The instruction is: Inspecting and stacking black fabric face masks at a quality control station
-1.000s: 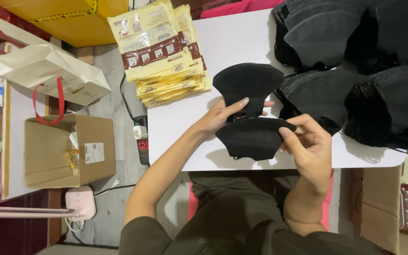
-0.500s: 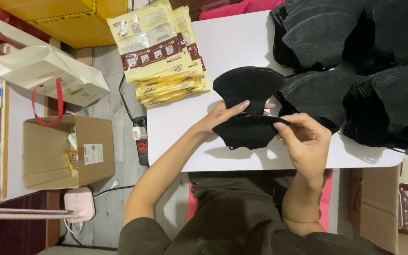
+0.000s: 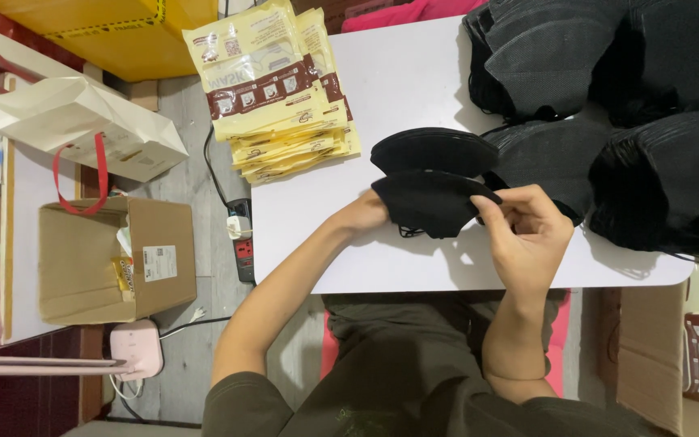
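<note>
Mask work at a white table [image 3: 414, 97]: a folded black face mask [image 3: 430, 212] is being held just above the tabletop, near its front edge, between the person's two bare hands. The left hand [image 3: 366, 217] is closing on the mask's left end, its fingers mostly hidden under the fabric, so how tightly it is gripping cannot be told. The right hand [image 3: 527, 235] is curling around the right end, fingers bent and pinching the edge near the ear loop, which is dangling below the fabric. A second folded black mask [image 3: 434, 151] is lying flat on the table just behind the held one, its near edge touching or all but touching it. Tall stacks of black masks [image 3: 608, 105] are crowding the table's right side, while a fanned pile of yellow printed packets [image 3: 281, 93] is sitting at the left corner. Below the table's left edge a power strip [image 3: 240, 239] is resting on the floor beside an open cardboard box [image 3: 115, 259], with a white paper bag with red handles [image 3: 82, 133] behind it. Judging from the grip, keeping the fold line flat and both ends level, with loops tucked clear of the edge, would likely serve this step best.
</note>
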